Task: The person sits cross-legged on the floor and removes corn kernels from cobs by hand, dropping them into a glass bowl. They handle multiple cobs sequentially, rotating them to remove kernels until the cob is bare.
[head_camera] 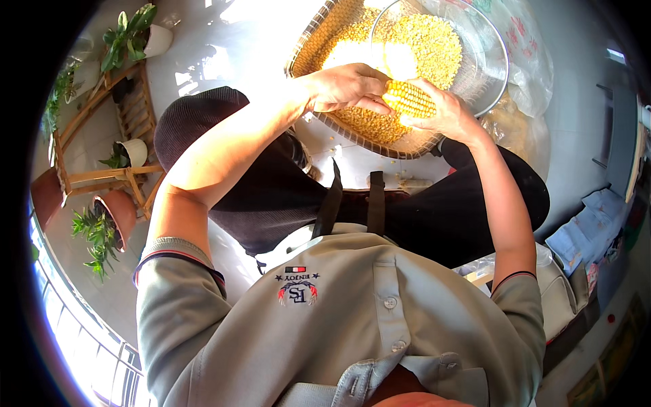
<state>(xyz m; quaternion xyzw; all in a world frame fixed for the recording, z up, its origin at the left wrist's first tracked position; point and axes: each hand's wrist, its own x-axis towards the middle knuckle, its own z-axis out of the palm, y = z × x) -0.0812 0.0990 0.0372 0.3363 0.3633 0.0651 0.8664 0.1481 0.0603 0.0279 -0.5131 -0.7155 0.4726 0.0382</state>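
An ear of yellow corn (411, 99) is held above a woven basket (346, 127) between my two hands. My right hand (443, 109) grips its right end, thumb and fingers on opposite sides. At its left end, my left hand (353, 89) touches the cob with its fingers; how firmly it holds is not clear. Loose corn kernels (374, 124) lie in the basket. A round wire-mesh sieve (480, 76) rests on the basket's right part, with more kernels (432, 46) in it. Strong sunlight washes out part of the kernels.
Clear plastic bags (529, 66) lie right of the basket. A few kernels and what looks like a bare cob (414, 183) are on the floor between my legs. Potted plants (114, 221) and a wooden stand (101, 175) are at the left; folded blue cloth (585, 229) is at the right.
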